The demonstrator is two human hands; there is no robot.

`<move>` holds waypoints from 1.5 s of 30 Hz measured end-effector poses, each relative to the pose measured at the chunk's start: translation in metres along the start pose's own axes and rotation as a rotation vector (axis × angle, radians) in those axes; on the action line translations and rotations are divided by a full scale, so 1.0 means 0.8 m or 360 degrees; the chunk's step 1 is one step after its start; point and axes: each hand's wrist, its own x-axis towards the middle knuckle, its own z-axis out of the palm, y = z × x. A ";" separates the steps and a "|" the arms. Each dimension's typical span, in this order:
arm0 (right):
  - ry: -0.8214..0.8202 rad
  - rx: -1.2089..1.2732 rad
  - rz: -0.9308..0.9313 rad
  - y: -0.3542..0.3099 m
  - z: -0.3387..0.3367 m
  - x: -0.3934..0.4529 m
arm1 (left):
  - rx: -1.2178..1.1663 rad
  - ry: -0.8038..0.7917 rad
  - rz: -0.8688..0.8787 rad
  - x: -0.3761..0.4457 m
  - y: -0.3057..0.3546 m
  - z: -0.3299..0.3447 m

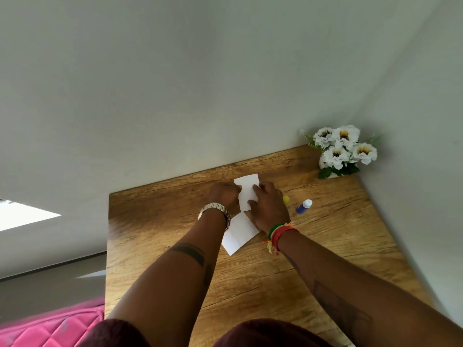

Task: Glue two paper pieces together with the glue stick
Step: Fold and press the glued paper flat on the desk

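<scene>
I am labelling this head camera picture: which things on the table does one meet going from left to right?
Left hand → far paper piece → right hand → yellow cap → blue glue stick → white flowers.

2 white paper pieces are laid flat on the wooden table: the farther piece [248, 192] overlaps the nearer piece [238, 234]. The blue glue stick [304, 206], uncapped, lies right of them.

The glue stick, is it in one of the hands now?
No, the glue stick lies on the table, to the right of the right hand.
</scene>
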 end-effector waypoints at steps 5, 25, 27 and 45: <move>-0.0021 -0.0002 -0.0008 -0.003 -0.003 -0.002 | 0.0183 -0.0030 0.0082 -0.013 0.004 0.004; 0.0227 0.0323 -0.0196 -0.015 -0.036 0.015 | 0.0592 0.0088 0.0428 -0.016 0.015 -0.015; 0.0145 0.0298 -0.0258 -0.023 -0.045 0.021 | 0.0623 0.0000 0.0479 -0.018 0.015 -0.030; -0.0222 0.0720 0.0327 -0.009 -0.009 -0.046 | 0.0204 -0.0103 0.0183 -0.084 -0.102 -0.094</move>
